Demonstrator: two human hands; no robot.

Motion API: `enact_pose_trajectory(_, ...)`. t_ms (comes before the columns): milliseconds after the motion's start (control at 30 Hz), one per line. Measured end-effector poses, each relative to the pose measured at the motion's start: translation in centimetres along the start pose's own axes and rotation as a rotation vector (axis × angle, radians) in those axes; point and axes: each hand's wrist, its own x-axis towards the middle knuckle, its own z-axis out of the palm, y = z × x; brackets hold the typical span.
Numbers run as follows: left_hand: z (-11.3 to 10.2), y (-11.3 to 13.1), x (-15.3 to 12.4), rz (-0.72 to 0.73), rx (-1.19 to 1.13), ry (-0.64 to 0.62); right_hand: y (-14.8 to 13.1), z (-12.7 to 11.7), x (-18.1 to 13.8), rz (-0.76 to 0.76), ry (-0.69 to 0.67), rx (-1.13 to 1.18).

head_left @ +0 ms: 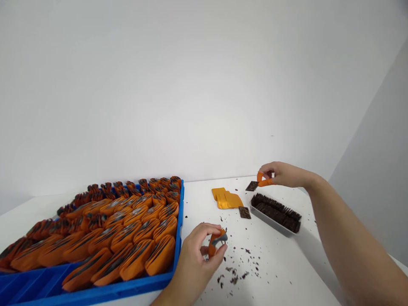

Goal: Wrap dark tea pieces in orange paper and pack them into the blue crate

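Observation:
My left hand pinches a small orange pouch with a grey inside, its mouth spread apart, above the white table. Farther right, my right hand wears orange finger covers and grips a thin dark brown square of pressed, leaf-like material by its edge. Below that hand stands a clear tray packed with rows of similar dark squares. Another dark square lies flat beside several overlapping golden-orange packets.
A blue compartmented tray fills the left side, holding many rows of orange pouches with grey openings; its near-left slots show bare. Dark crumbs are scattered over the white table. A white wall rises behind.

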Motion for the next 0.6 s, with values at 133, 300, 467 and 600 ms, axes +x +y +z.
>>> enact_pose_trajectory(133, 0.1, -0.1, 0.0, -0.130, -0.102, 0.046, -5.7, 1.6, -0.1, -0.378, -0.026, 0.216)
enact_pose_trajectory(300, 0.1, -0.2, 0.2, -0.191, -0.171, 0.081, -10.9, 5.0, 0.4, -0.612, -0.165, 0.386)
enact_pose_trajectory(467, 0.0, -0.1, 0.2, -0.197, -0.213, 0.048, -11.7, 6.8, 1.1, -0.581, -0.221, 0.448)
enact_pose_trajectory(600, 0.1, 0.3, 0.0, -0.230, -0.261, 0.022, -11.0, 7.1, 1.8, -0.579, -0.277, 0.450)
